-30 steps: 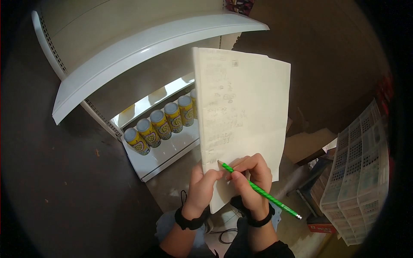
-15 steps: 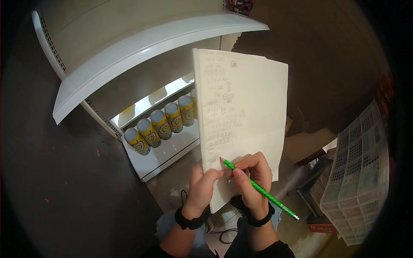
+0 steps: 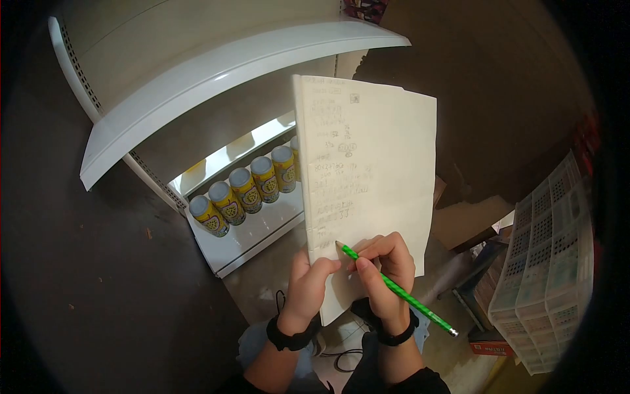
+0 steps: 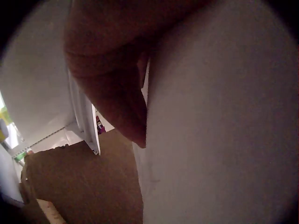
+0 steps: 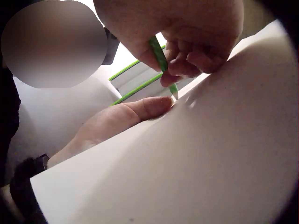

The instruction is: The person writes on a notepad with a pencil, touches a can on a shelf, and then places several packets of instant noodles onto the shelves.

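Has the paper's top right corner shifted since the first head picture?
Yes: that corner of the paper moved slightly left, judged against the fixed upper shelf.

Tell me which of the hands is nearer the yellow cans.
Left. The left hand, gripping the paper, is below and right of the yellow cans in the head view; the right hand, holding the green pencil, is farther right.

Wht shelving (image 3: 223, 70), brt strip (image 3: 218, 159) behind lower shelf (image 3: 249, 238), dk surface (image 3: 125, 295) at L, paler flr (image 3: 259, 285) btm ctr
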`<act>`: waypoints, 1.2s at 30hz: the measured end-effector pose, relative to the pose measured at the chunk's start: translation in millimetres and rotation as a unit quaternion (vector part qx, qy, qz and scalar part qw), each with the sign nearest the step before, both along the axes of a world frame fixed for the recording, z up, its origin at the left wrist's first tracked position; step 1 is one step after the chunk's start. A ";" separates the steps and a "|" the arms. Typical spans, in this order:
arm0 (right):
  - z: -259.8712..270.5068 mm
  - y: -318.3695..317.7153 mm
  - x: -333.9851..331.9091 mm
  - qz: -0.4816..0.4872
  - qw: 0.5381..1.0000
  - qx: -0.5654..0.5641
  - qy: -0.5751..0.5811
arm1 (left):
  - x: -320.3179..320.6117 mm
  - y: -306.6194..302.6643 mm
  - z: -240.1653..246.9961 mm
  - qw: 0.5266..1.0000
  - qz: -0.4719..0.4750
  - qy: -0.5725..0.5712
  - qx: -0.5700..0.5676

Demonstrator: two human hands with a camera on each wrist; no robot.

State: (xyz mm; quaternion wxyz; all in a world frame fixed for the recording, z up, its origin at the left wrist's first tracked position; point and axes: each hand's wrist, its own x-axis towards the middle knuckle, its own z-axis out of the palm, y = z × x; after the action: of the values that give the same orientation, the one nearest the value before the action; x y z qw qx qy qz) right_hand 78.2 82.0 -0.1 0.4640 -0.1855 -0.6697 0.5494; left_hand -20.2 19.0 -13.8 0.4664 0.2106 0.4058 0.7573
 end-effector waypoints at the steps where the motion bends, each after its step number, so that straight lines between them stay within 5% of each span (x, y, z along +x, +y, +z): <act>1: -0.3 -0.2 -0.1 0.001 1.000 -0.001 0.003 | -0.2 -0.3 0.3 1.000 -0.002 -0.001 0.001; 36: -1.0 -1.5 0.3 -0.012 0.999 -0.040 0.033 | 1.6 0.0 4.5 1.000 -0.013 0.023 0.007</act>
State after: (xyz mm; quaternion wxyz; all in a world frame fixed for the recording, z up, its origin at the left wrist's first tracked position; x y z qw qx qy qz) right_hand 78.5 80.5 -1.1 0.4846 -0.1938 -0.6294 0.5757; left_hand -18.6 19.0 -9.3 0.4655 0.2360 0.4085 0.7488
